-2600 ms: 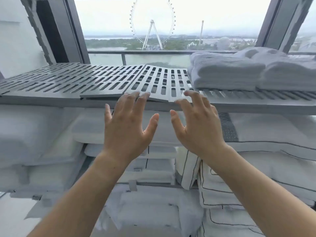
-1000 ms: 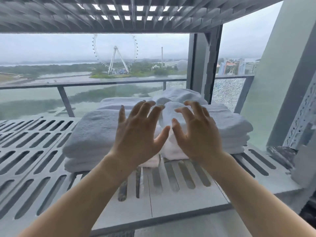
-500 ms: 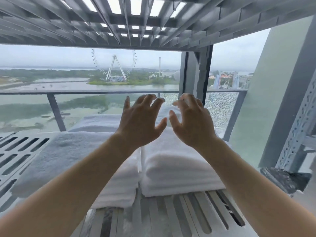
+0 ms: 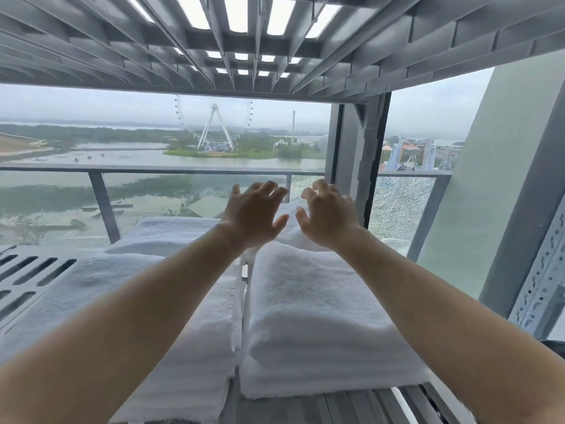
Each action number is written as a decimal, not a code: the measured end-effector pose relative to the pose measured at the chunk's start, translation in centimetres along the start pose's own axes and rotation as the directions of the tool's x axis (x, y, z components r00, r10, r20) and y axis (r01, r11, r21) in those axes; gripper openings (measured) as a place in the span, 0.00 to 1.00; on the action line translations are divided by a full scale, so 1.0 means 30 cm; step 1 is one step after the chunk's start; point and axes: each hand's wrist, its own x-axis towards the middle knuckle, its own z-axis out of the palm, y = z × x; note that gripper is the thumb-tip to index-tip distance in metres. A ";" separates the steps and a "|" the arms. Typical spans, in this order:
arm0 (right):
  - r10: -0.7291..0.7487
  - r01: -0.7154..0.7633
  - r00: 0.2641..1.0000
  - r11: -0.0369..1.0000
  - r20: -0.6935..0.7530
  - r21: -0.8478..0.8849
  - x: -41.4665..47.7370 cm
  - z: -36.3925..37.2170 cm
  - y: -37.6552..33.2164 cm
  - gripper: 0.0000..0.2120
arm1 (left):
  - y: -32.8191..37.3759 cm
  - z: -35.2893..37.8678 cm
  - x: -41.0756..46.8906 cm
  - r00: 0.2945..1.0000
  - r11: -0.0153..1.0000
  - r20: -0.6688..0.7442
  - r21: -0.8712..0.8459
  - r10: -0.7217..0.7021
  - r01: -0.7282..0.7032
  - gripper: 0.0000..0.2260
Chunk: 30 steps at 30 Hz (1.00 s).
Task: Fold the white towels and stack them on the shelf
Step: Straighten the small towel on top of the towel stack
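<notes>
Two stacks of folded white towels lie side by side on the grey slotted shelf (image 4: 29,278): the left stack (image 4: 189,341) and the right stack (image 4: 315,325). More white towels (image 4: 171,231) lie behind them near the window. Both my arms reach over the stacks toward the back. My left hand (image 4: 255,215) and my right hand (image 4: 330,217) hover above the rear towels, fingers spread and slightly curled, holding nothing. A rumpled white towel (image 4: 289,231) shows between and just below the two hands.
The slotted underside of an upper shelf (image 4: 244,41) hangs close overhead. A perforated grey upright (image 4: 541,289) stands at the right. Behind the shelf is a window with a railing (image 4: 104,203) and a grey frame post (image 4: 360,160).
The view has risen and moved in close over the towel stacks. Both hands have reached farther back over the towels, still apart and holding nothing.
</notes>
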 end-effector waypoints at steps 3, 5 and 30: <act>0.017 -0.016 0.999 1.000 0.051 -0.017 -0.003 0.071 0.023 0.20 | 0.010 0.075 0.020 0.999 0.999 0.046 -0.037 -0.026 0.028 0.22; 0.048 -0.050 0.996 0.999 0.077 0.019 -0.036 0.131 0.045 0.18 | 0.020 0.134 0.014 0.992 0.996 0.126 -0.075 -0.030 0.039 0.21; -0.011 -0.032 0.985 0.968 0.171 0.249 -0.074 0.182 0.100 0.39 | 0.002 0.164 0.013 0.975 0.963 0.204 -0.269 0.091 -0.034 0.25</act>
